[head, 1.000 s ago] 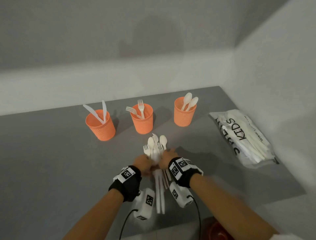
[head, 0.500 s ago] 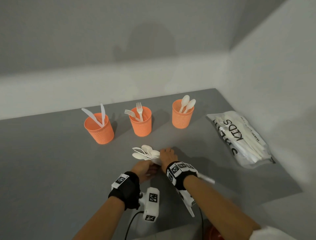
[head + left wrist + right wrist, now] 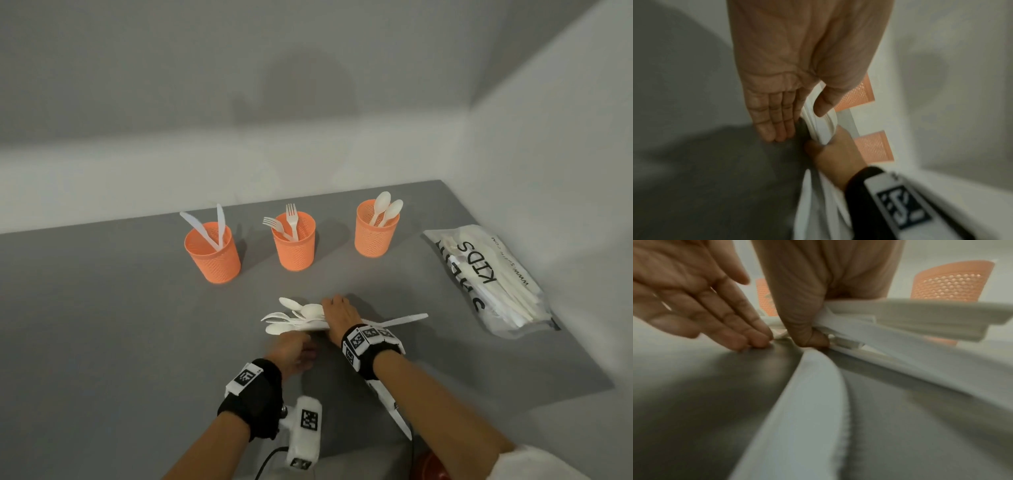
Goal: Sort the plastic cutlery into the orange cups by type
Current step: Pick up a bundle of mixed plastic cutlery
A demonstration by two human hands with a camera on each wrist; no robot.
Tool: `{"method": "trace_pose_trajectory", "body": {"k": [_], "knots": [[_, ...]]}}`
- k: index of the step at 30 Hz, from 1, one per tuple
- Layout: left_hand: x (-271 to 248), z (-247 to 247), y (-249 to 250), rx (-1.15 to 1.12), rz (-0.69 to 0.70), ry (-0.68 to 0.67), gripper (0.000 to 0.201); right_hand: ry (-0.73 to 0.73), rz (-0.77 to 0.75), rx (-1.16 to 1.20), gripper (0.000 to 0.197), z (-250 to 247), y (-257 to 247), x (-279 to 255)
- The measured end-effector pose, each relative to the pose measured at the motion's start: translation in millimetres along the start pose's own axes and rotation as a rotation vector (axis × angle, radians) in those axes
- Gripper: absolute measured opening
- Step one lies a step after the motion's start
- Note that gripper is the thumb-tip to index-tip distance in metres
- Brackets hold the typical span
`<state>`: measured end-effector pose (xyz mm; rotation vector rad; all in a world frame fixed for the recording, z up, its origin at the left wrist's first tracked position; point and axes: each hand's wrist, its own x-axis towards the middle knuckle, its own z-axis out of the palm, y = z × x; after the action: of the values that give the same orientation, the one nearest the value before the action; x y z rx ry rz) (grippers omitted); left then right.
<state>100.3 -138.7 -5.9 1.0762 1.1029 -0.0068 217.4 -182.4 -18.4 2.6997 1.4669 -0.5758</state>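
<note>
Three orange mesh cups stand in a row: the left cup (image 3: 212, 253) holds two knives, the middle cup (image 3: 293, 245) two forks, the right cup (image 3: 376, 229) two spoons. A bundle of white cutlery (image 3: 296, 318) lies crosswise on the grey table (image 3: 102, 325), heads to the left and handles sticking out to the right. My right hand (image 3: 334, 308) grips the bundle's middle, thumb curled under it (image 3: 803, 324). My left hand (image 3: 303, 347) is beside the heads; its straight fingers (image 3: 774, 121) touch the table and its thumb rests on the cutlery (image 3: 818, 123).
A clear bag (image 3: 489, 277) printed with KIDS and full of white cutlery lies at the right, near the wall. Grey walls close the table's far side and right side. A red object (image 3: 431, 466) shows below the table's front edge.
The bundle has turned from pointing away from me to lying crosswise, heads to the left. My right hand moved over it and grips it; my left hand slid down to the heads.
</note>
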Motion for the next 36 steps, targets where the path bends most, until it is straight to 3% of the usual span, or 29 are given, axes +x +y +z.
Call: {"method": "trace_pose_trajectory", "body": {"k": [6, 12, 18, 21, 23, 26, 29, 34, 36], "knots": [[-0.6, -8.8, -21.0, 0.443, 0.171, -0.030, 0.018, -0.011, -0.008, -0.017, 0.040, -6.8, -3.4, 7.0], [-8.4, -23.7, -15.9, 0.484, 0.226, -0.008, 0.021, -0.033, -0.066, -0.035, 0.035, -14.2, -2.3, 16.5], [-14.8, -10.6, -11.2, 0.451, 0.329, 0.106, 0.023, -0.118, -0.167, 0.046, 0.039, -33.8, 4.1, 26.9], [-15.6, 4.7, -15.7, 0.795, 0.540, 0.236, 0.015, -0.124, -0.182, 0.175, 0.041, -53.0, 14.1, 25.6], [-16.8, 17.3, -20.1, 1.018, 0.669, 0.188, 0.029, -0.163, -0.224, 0.277, 0.035, -70.1, 21.1, 18.1], [-22.3, 37.7, -26.9, 1.388, 0.835, 0.072, 0.042, -0.250, -0.246, 0.522, 0.006, -79.7, 29.7, 14.2], [-13.7, 50.8, -32.8, 1.671, 0.763, -0.038, 0.035, -0.276, -0.178, 0.774, 0.011, -80.5, 40.1, 23.5], [-3.7, 65.5, -17.8, 1.787, 0.792, -0.070, 0.023, -0.184, -0.209, 0.908, 0.013, -98.4, 77.6, 22.4], [3.7, 76.4, -11.5, 1.771, 0.747, -0.077, 0.034, -0.137, -0.174, 0.933, 0.012, -101.3, 99.9, 22.3]]}}
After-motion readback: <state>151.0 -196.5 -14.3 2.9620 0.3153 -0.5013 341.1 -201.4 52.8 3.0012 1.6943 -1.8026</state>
